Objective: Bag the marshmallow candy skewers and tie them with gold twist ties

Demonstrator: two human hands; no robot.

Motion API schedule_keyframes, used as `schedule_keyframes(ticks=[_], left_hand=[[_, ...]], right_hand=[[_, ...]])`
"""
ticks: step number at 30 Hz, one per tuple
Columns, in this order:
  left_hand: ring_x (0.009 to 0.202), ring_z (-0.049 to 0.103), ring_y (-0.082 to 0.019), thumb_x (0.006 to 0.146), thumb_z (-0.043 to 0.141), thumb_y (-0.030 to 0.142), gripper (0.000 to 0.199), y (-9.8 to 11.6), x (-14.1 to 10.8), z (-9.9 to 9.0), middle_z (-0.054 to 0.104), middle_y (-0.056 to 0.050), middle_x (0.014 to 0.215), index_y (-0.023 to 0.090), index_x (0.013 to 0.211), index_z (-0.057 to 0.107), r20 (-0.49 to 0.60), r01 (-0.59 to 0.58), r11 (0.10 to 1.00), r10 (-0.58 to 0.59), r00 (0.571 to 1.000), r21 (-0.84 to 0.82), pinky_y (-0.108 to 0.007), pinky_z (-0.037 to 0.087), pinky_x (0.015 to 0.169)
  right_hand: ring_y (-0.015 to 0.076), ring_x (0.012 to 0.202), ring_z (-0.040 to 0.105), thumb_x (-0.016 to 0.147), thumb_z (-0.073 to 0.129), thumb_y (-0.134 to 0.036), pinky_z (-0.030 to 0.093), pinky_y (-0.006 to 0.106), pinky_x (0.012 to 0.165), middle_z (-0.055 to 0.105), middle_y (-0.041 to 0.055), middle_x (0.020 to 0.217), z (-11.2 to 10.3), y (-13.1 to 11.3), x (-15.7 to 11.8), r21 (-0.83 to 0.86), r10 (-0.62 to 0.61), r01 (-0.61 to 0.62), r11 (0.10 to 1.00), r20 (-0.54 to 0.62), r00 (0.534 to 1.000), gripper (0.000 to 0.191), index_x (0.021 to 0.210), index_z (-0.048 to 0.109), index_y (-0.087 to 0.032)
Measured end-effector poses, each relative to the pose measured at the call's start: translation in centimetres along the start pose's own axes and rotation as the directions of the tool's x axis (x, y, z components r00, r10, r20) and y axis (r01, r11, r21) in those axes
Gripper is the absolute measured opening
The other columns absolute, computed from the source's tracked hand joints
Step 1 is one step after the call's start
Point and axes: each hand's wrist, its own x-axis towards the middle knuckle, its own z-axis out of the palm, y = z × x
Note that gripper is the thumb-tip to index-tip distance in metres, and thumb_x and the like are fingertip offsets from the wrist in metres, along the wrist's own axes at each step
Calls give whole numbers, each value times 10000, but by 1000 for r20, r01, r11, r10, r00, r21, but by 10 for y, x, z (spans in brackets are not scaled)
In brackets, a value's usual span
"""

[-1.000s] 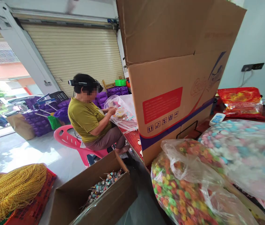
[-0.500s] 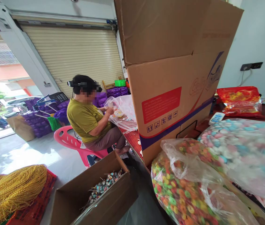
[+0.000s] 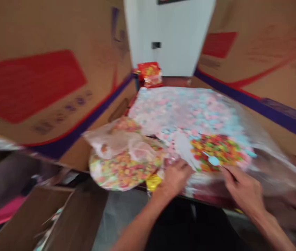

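Note:
My right hand [image 3: 244, 188] is closed on a thin stick with a round light-blue marshmallow [image 3: 214, 160] on it. Beneath the stick lies a heap of red, orange, yellow and green gummy candies [image 3: 217, 148]. My left hand [image 3: 176, 176] has its fingers curled at the table's front edge, by a clear pinkish thing too blurred to make out. Just beyond it is a white flat piece [image 3: 183, 146]. A large spread of pink, blue and white marshmallows [image 3: 179, 104] covers the table behind. To the left sits a clear bag of gummy rings [image 3: 127, 167].
Tall cardboard boxes stand left [image 3: 103, 80] and right [image 3: 263, 66] of the work area. A red candy packet [image 3: 150, 74] is at the back, and a yellow wrapper [image 3: 153, 182] at the front edge. An open carton [image 3: 32, 209] sits low at left.
My view has swung right from the seated co-worker and the carton to the table between the boxes. Both my hands and the blue marshmallow on its stick have come into view.

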Motion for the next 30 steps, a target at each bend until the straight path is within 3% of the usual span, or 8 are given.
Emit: schedule_keyframes(ticks=[6, 9, 11, 13, 15, 18, 24, 30], left_hand=[[921, 635, -158, 966, 490, 277, 226, -12, 7, -7, 678, -68, 980, 191, 961, 698, -193, -66, 919, -11, 981, -388, -288, 484, 853], [1014, 629, -192, 931, 558, 295, 197, 1, 6, -28, 704, -67, 1009, 213, 965, 733, -231, 37, 844, -188, 955, -535, -329, 440, 948], [1057, 626, -214, 928, 556, 382, 250, 11, 12, -41, 713, -74, 1045, 220, 974, 742, -168, 122, 618, -390, 906, -777, -343, 437, 959], [1127, 611, -244, 933, 483, 525, 401, 19, 23, -52, 688, -94, 1172, 228, 1047, 728, 39, 147, 179, -501, 865, -973, -349, 464, 927], [1238, 553, -279, 921, 411, 621, 528, 25, 36, -58, 600, -105, 1347, 237, 1153, 691, 244, 155, -228, -444, 862, -961, -354, 484, 904], [1345, 454, -305, 912, 402, 638, 578, 34, 51, -55, 483, -106, 1475, 223, 1226, 654, 385, 211, -478, -299, 873, -852, -355, 487, 907], [1215, 551, -247, 918, 416, 621, 557, 65, 53, -28, 585, -112, 1354, 197, 1177, 667, 455, 340, -361, -306, 836, -868, -297, 477, 882], [936, 613, -203, 902, 547, 483, 361, 110, 41, 19, 662, -92, 1046, 182, 1059, 671, 488, 537, 261, -231, 842, -802, -323, 484, 830]], right_hand=[[199, 809, 690, 992, 416, -296, 475, 286, 693, 744, 64, 917, -45, 37, -16, -178, 50, -48, 983, 8, 999, 301, 969, 693, -181], [199, 764, 646, 987, 430, -316, 428, 293, 678, 708, 57, 832, -44, 51, -21, -220, 96, -93, 971, 7, 995, 299, 911, 686, -181], [203, 738, 615, 982, 433, -324, 397, 301, 669, 680, 54, 781, -39, 61, -27, -242, 104, -98, 965, 15, 994, 306, 860, 673, -179], [207, 732, 595, 979, 436, -324, 373, 308, 665, 660, 51, 756, -32, 68, -32, -239, 110, -101, 966, 27, 994, 305, 832, 660, -180], [211, 750, 593, 977, 447, -323, 364, 312, 672, 654, 49, 762, -27, 70, -33, -212, 118, -106, 972, 43, 992, 288, 848, 661, -180], [217, 807, 604, 975, 459, -306, 374, 316, 701, 668, 52, 818, -34, 69, -29, -131, 116, -108, 985, 59, 991, 255, 903, 670, -183], [247, 949, 599, 955, 508, -318, 417, 368, 821, 669, 83, 1022, -88, 75, -33, -98, 243, -248, 964, -64, 968, 201, 1031, 656, -206], [318, 936, 597, 919, 525, -502, 477, 426, 780, 631, 162, 1067, -85, 81, -69, -215, 306, -267, 939, 173, 936, 498, 1265, 536, -144]])
